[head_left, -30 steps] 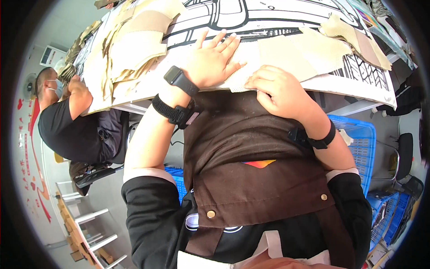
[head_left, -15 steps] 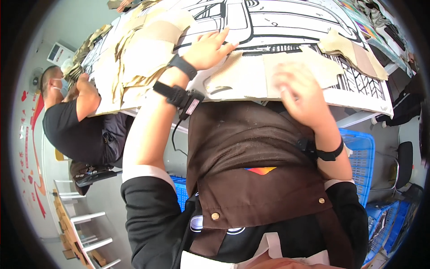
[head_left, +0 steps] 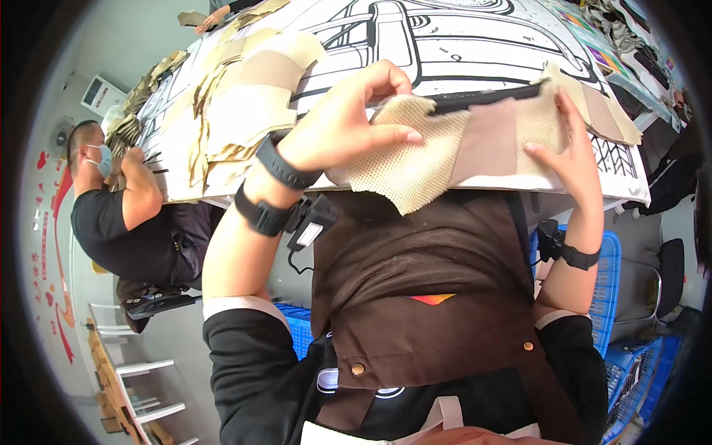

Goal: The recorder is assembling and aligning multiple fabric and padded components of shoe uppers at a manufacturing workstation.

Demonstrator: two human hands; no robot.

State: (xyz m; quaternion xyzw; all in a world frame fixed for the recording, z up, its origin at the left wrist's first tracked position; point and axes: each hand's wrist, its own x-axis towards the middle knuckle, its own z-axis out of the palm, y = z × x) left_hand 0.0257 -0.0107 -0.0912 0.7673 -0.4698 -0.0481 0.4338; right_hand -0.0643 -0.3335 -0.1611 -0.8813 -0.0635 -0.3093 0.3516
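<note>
Stretched between my hands is a beige mesh fabric piece (head_left: pixel 419 159) with a smooth pinkish-tan panel across its middle. My left hand (head_left: pixel 371 107) pinches its left end, thumb on top and fingers behind. At the other end, my right hand (head_left: pixel 569 144) grips the fabric between thumb and fingers. The piece is lifted off the table's near edge, its lower left corner hanging over my apron. A stack of similar beige pieces (head_left: pixel 256 104) lies to the left of my left hand. Beyond my right hand rest more of these beige pieces (head_left: pixel 610 115).
The white table (head_left: pixel 475 55) bears bold black line drawings. At the left a masked person (head_left: pixel 111 193) sits by further piles, and another person's hand (head_left: pixel 215 18) shows at the far edge. Blue crates (head_left: pixel 604 274) stand below on the right, beside a dark chair (head_left: pixel 670 278).
The fabric piece lay flat under my hands before; now both hands have hold of its ends and it is raised and tilted. My right hand has shifted right.
</note>
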